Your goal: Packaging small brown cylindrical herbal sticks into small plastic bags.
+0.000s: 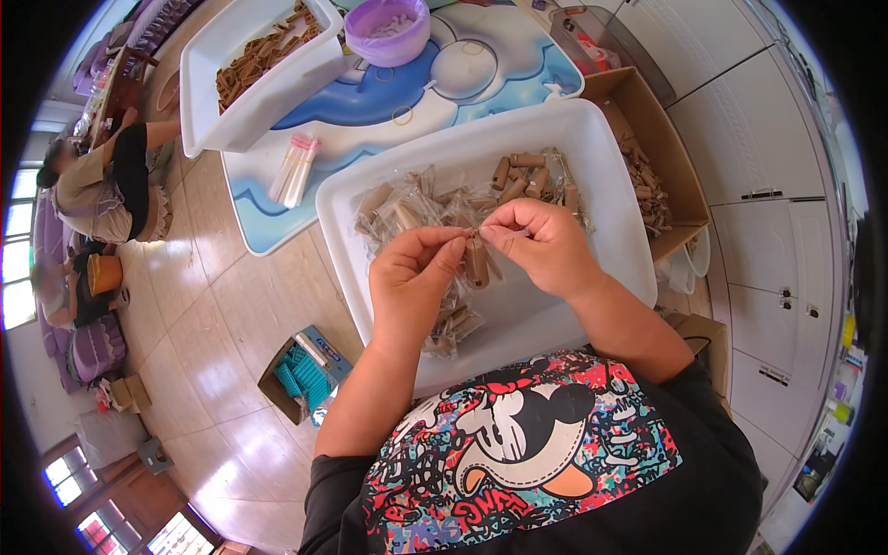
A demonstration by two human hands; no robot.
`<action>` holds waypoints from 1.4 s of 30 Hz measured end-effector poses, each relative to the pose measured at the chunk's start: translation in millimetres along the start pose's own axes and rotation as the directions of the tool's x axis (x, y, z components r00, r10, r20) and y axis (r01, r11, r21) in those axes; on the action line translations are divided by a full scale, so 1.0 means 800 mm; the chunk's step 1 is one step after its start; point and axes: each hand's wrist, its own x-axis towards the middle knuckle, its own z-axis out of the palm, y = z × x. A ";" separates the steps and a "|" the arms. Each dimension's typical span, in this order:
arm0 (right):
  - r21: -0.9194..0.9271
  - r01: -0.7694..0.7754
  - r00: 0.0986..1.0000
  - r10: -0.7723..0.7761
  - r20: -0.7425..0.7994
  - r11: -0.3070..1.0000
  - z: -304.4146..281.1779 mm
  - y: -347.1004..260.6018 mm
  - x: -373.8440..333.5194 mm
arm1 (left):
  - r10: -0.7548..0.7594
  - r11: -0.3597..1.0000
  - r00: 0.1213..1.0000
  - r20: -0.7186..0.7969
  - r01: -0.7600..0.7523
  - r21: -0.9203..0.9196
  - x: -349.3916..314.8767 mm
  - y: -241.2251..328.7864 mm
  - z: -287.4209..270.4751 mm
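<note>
Over a white plastic tub (592, 120) my two hands meet, fingertips nearly touching. Between them hangs a small brown cylinder (476, 265), with a tiny fitting at its upper end. My left hand (412, 268) pinches at that upper end with thumb and forefinger. My right hand (546, 248) is also closed in a pinch right beside it; a thin pale strip (520, 233) shows at its fingers. What exactly the right fingertips grip is too small to tell. Beneath the hands, clear bags with brown cylinders (407, 217) fill the tub's left part. Loose brown cylinders (527, 176) lie at its far right.
A white bin of brown pieces (319, 46) and a purple bowl (393, 46) stand on the patterned table (259, 199), near pink-topped clear sleeves (296, 171). Right of the tub is a cardboard box (680, 176). A box with teal items (301, 375) sits lower left. Other people sit far left.
</note>
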 end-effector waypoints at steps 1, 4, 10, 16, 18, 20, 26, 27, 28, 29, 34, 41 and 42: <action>0.000 0.000 1.000 0.000 0.000 1.000 0.000 0.000 -0.001 | -0.003 1.000 1.000 0.009 0.003 -0.007 0.000 0.000 -0.001; 0.069 -0.041 0.999 0.040 0.020 0.997 0.000 -0.002 -0.003 | 0.006 1.000 1.000 0.023 -0.006 -0.014 0.001 0.002 -0.003; 0.186 0.006 0.999 0.004 -0.052 0.983 0.001 -0.001 -0.001 | -0.012 0.999 0.999 -0.049 0.010 -0.048 -0.001 0.009 0.002; 0.333 -0.137 0.990 0.140 0.013 0.933 0.001 -0.005 -0.001 | 0.023 0.998 1.000 -0.010 -0.022 0.067 -0.001 0.003 -0.009; 0.449 -0.239 0.971 0.206 0.122 0.861 -0.008 0.000 0.001 | 0.025 0.998 1.000 -0.007 -0.025 0.061 -0.004 0.006 -0.008; 0.343 -0.148 0.989 0.134 0.063 0.928 0.001 0.003 0.003 | 0.027 0.998 1.000 -0.002 -0.027 0.055 -0.005 0.005 -0.007; -0.155 -0.020 0.999 0.028 0.045 0.988 -0.010 -0.004 0.001 | 0.110 0.959 0.989 -0.099 -0.079 0.271 0.002 0.011 -0.019; -0.127 0.046 0.999 -0.047 -0.007 0.991 -0.017 -0.007 0.000 | 0.139 0.970 0.982 -0.128 -0.109 0.216 0.004 0.018 -0.030; -0.128 0.042 0.999 -0.043 -0.009 0.991 -0.025 -0.012 -0.001 | 0.168 0.977 0.973 -0.158 -0.143 0.160 0.007 0.023 -0.039; -0.047 0.055 0.997 -0.058 -0.053 0.997 -0.037 -0.018 -0.003 | 0.164 0.977 0.974 -0.156 -0.140 0.159 0.011 0.025 -0.047; 0.043 0.045 0.958 -0.031 -0.285 0.998 -0.072 -0.029 -0.005 | 0.503 0.516 0.850 0.160 -0.443 0.734 0.028 0.024 -0.006; 0.162 0.119 0.937 -0.057 -0.345 0.980 -0.077 -0.028 -0.003 | -0.191 -0.013 0.918 0.347 -0.356 0.935 0.059 -0.049 0.111; 0.161 0.122 0.935 -0.059 -0.349 0.979 -0.078 -0.028 -0.004 | -0.191 -0.014 0.917 0.351 -0.360 0.933 0.064 -0.066 0.107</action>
